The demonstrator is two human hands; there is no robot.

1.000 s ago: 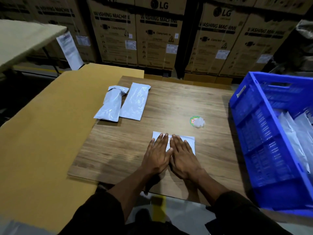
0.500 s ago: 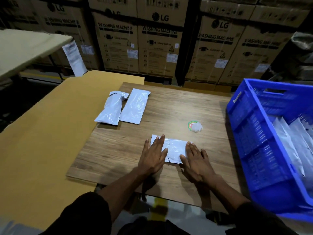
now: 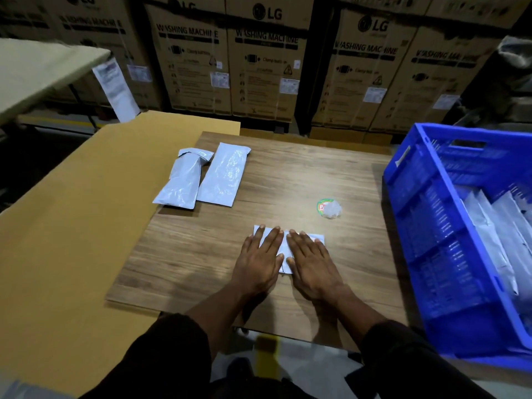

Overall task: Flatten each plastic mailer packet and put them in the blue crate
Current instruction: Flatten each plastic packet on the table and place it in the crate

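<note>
A white mailer packet (image 3: 285, 245) lies on the wooden table (image 3: 288, 174) near its front edge. My left hand (image 3: 259, 257) and my right hand (image 3: 312, 263) press flat on it side by side, fingers straight, and cover most of it. Two more grey-white mailer packets lie at the table's back left: one with a folded top (image 3: 180, 180) and a flatter one (image 3: 224, 174) beside it. The blue crate (image 3: 426, 214) stands at the right and holds several packets (image 3: 495, 234).
A small round sticker with crumpled clear plastic (image 3: 329, 208) lies right of centre on the table. A large brown cardboard sheet (image 3: 66, 226) covers the surface to the left. Stacked washing machine cartons (image 3: 259, 61) stand behind the table.
My hands had spread apart across the packet half a second ago; now they are back together side by side, pressing on its middle.
</note>
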